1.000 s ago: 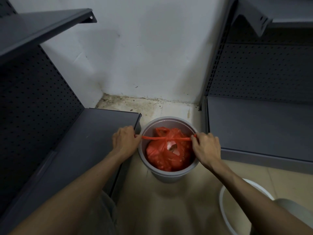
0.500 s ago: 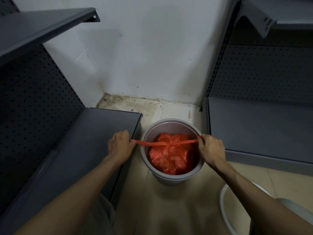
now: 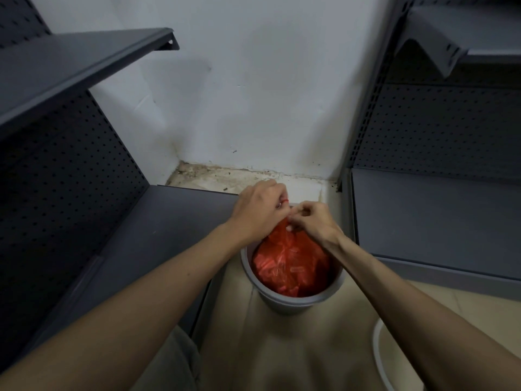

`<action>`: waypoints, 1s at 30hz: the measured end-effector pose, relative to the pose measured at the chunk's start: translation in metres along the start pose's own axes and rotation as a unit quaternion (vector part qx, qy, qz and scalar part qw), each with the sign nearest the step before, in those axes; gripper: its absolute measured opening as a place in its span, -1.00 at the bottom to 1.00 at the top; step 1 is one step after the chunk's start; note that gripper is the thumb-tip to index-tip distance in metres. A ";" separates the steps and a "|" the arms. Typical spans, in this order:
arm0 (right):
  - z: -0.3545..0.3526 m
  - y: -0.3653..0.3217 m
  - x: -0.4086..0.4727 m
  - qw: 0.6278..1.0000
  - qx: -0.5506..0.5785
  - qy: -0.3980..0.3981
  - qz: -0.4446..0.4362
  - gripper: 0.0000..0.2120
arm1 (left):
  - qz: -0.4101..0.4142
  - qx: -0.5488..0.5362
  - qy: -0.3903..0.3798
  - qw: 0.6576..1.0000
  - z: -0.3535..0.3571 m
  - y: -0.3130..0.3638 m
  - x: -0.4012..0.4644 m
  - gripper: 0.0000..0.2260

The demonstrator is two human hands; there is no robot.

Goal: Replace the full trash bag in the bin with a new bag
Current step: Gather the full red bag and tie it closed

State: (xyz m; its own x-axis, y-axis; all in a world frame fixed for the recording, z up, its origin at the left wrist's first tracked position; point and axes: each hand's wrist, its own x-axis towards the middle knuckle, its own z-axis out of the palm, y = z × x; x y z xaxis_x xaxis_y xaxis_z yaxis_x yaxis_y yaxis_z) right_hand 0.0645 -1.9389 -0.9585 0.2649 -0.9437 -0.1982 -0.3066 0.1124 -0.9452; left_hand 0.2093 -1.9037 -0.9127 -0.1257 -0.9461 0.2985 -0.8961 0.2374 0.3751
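Corner floor between grey shelves: bin [image 3: 293,301] holds red bag [image 3: 290,266]. My left hand [image 3: 258,213] and right hand [image 3: 313,221], pulled apart a moment ago, now meet pinching its gathered neck; knot nearly tied.

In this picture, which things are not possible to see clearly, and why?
- Top of the red bag, head view: the left hand and right hand cover any knot.
- Bag contents: the plastic hides them.
- Far rim of the grey bin: behind the hands.
- White round object: cut off by the bottom edge.
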 end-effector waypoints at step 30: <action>-0.021 0.025 -0.021 0.996 -0.032 -0.066 -0.043 -0.77 | -0.159 -0.200 -0.136 0.957 0.087 -0.036 -0.025 -0.95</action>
State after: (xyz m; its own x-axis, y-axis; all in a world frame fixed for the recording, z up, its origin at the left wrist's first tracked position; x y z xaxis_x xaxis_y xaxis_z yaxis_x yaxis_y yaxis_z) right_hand 0.0319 -1.9231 -0.9728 0.4090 -0.8996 -0.1534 -0.3341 0.0088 -0.9425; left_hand 0.2076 -1.9082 -1.0102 -0.0278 -0.9939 -0.1063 -0.6802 -0.0592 0.7307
